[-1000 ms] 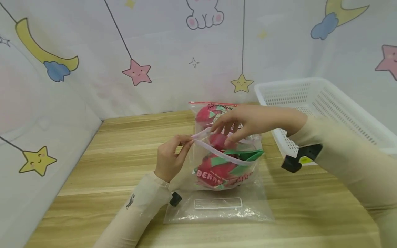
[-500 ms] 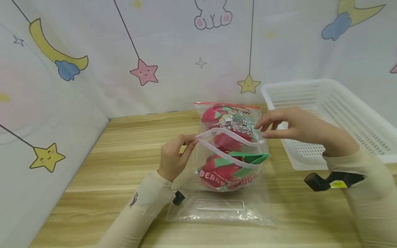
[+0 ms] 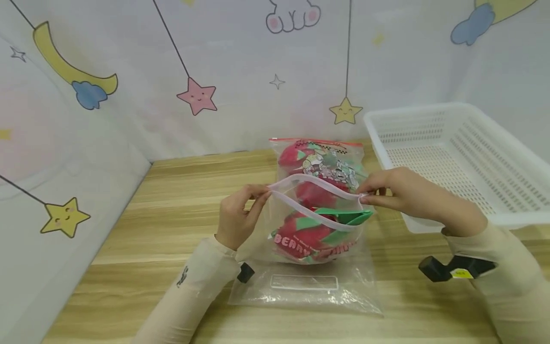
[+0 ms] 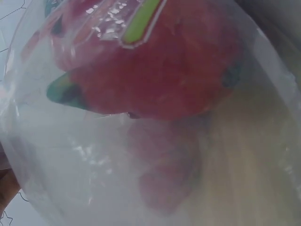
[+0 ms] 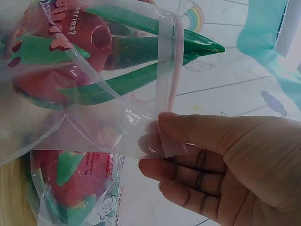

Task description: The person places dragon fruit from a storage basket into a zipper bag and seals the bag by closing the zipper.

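Observation:
In the head view, a clear zip bag with a pink-edged mouth (image 3: 294,204) stands gaping, a red and green dragon fruit (image 3: 301,234) inside. Green leaf tips (image 3: 358,219) poke out at its right side. My left hand (image 3: 240,210) pinches the left corner of the mouth; my right hand (image 3: 399,193) pinches the right corner. The right wrist view shows the thumb (image 5: 193,127) over that corner with fingers behind. Through cloudy plastic, the left wrist view shows the dragon fruit (image 4: 155,84) close up; most of the left hand is out of that frame.
Behind it, a printed bag with a red zip (image 3: 318,142) contains more red and green fruit (image 3: 292,155). A flat clear plastic sheet or bag with a white label box (image 3: 304,282) lies in front. A white perforated basket (image 3: 375,138) stands at right on the wooden table (image 3: 146,239).
My right hand has moved from over the bag's mouth to its right side and now pinches that corner. The left hand keeps its pinch on the left corner.

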A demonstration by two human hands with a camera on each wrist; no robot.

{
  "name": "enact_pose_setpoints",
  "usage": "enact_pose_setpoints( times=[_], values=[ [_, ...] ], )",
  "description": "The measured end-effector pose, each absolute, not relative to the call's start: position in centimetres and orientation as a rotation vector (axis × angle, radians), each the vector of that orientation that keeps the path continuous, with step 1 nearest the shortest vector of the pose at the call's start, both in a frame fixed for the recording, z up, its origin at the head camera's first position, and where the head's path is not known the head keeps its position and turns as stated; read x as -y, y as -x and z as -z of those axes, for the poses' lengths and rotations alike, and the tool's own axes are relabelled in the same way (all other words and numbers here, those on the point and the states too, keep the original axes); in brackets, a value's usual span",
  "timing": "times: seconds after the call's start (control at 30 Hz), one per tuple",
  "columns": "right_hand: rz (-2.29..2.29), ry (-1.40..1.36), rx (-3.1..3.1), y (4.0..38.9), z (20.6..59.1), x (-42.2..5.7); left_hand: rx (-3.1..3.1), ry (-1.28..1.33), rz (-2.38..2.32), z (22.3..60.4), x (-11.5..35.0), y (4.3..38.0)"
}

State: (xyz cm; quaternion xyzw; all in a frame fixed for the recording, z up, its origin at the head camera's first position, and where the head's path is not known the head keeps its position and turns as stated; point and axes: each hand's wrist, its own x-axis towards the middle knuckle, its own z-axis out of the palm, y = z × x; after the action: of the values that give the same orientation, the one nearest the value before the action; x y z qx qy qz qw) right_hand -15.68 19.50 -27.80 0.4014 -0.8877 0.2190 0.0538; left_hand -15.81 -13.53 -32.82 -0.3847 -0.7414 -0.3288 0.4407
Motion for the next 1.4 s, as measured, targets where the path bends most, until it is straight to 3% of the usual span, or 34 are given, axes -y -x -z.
enact_pose_setpoints(
  times=[0.77,1.4],
  values=[
    [-0.708,-1.279,2.377,14.8,26.4,-21.3,1.759,0.931,0.926,30.4,13.9,14.1],
    [-0.942,-1.113,2.033,14.3,25.5,-21.8,1.611,0.861,1.243,27.9,14.5,13.5]
  ],
)
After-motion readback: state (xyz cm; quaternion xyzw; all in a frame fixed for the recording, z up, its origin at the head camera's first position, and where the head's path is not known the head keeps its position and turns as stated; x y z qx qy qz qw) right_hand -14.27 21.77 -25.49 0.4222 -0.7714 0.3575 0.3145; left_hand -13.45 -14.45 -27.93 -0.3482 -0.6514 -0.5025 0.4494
